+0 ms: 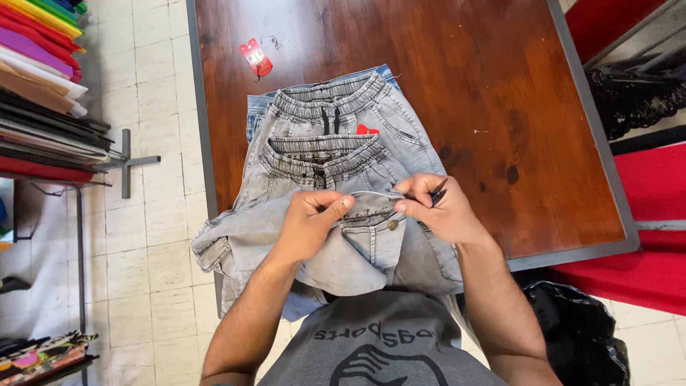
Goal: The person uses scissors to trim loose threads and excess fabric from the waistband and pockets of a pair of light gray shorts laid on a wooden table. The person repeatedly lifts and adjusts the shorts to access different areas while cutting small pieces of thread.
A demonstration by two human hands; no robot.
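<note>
Light grey denim jeans lie over the near edge of a brown wooden table. My left hand pinches the waistband from the left. My right hand grips the waistband on the right and also holds a small dark tool between its fingers. Behind these jeans lies a stack of similar jeans with elastic waistbands, and a blue pair sits at the bottom of the stack. A small red tag shows on the stack.
A red hang tag lies on the table at the far left. Shelves of coloured sheets stand at the left. A black bag sits at the lower right, and red surfaces show at the right.
</note>
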